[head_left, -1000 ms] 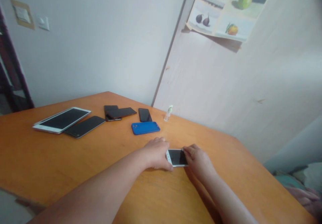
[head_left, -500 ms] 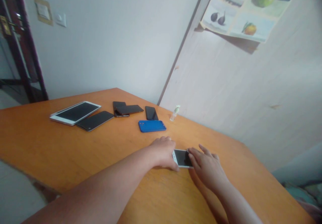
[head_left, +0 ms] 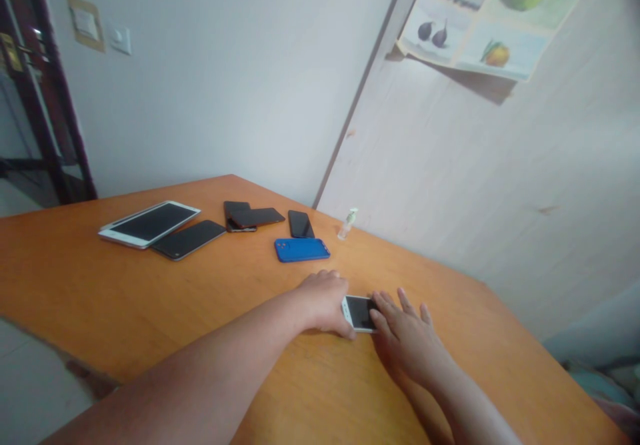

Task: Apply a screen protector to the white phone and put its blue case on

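A white-framed smartphone (head_left: 361, 313) lies screen up on the wooden table, its dark display facing me. My left hand (head_left: 327, 301) grips its left end, thumb on the near side and fingers curled on the far side. Over the right end of the screen rests my right hand (head_left: 407, 331), palm down, with its fingers stretched out and partly spread. That hand hides the phone's right end, and anything under the fingers cannot be seen. Beyond my hands lies a blue phone case (head_left: 303, 250).
On the table (head_left: 200, 298) behind are a black phone (head_left: 301, 224), dark overlapping phones or cases (head_left: 257, 217), a dark grey device (head_left: 193, 239) and a white tablet (head_left: 153, 223). A small clear pump bottle (head_left: 347, 225) stands near the wall.
My right hand has shifted slightly to the left over the screen, its fingers spreading a little more. The left hand and the phone stay in place.
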`<action>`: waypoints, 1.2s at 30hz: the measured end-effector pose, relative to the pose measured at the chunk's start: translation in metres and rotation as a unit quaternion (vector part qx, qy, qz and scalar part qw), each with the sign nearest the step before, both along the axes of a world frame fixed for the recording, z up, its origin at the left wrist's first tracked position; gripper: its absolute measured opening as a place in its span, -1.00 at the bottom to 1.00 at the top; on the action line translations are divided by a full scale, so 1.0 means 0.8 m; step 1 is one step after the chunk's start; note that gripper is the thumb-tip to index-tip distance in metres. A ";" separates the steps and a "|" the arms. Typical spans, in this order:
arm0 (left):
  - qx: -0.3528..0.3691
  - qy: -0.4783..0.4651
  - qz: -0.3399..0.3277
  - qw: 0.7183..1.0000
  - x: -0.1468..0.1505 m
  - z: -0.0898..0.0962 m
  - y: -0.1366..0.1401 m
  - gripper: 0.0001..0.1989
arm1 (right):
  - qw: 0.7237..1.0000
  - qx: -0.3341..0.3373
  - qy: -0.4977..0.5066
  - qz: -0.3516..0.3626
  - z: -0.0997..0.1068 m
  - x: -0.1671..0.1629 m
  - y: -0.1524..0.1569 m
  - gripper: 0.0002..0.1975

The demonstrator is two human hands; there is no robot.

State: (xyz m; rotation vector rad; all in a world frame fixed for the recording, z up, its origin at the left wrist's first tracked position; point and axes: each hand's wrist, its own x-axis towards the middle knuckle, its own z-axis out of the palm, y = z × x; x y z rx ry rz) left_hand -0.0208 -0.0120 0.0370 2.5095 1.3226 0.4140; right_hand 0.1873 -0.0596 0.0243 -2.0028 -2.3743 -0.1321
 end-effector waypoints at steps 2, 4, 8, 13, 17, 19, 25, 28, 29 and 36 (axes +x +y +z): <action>0.000 -0.001 -0.003 1.000 0.000 -0.001 0.000 -0.35 | 0.998 -0.028 0.026 0.045 0.002 -0.008 -0.005 -0.47; 0.001 -0.004 -0.004 1.000 0.000 -0.002 0.000 -0.37 | 0.991 -0.057 0.057 0.107 0.005 -0.017 -0.011 -0.46; -0.002 -0.005 -0.006 1.000 0.000 -0.002 0.000 -0.36 | 0.994 -0.048 0.045 0.090 0.005 -0.009 -0.010 -0.47; -0.005 -0.001 0.000 1.000 0.000 -0.001 0.001 -0.29 | 0.999 -0.003 -0.015 -0.031 0.002 0.014 -0.001 -0.50; -0.002 -0.011 -0.008 1.000 -0.001 -0.003 0.001 -0.31 | 0.995 -0.058 0.039 0.069 0.012 -0.008 -0.017 -0.45; -0.003 -0.012 -0.014 1.000 -0.001 -0.003 0.001 -0.33 | 0.986 -0.083 0.067 0.128 0.017 -0.018 -0.024 -0.44; -0.008 -0.008 -0.019 1.000 -0.002 -0.001 0.002 -0.31 | 0.999 -0.031 0.009 0.013 0.013 0.007 -0.015 -0.48; -0.012 -0.006 -0.020 1.000 -0.001 0.001 0.001 -0.31 | 0.999 -0.032 0.004 0.011 0.016 0.006 -0.016 -0.48; -0.012 -0.006 -0.021 1.000 -0.001 0.002 0.001 -0.32 | 0.998 -0.047 0.016 0.040 0.018 0.000 -0.019 -0.48; 0.001 0.008 -0.020 1.000 -0.001 0.000 0.002 -0.32 | 0.994 -0.089 0.016 0.067 0.029 -0.008 -0.027 -0.44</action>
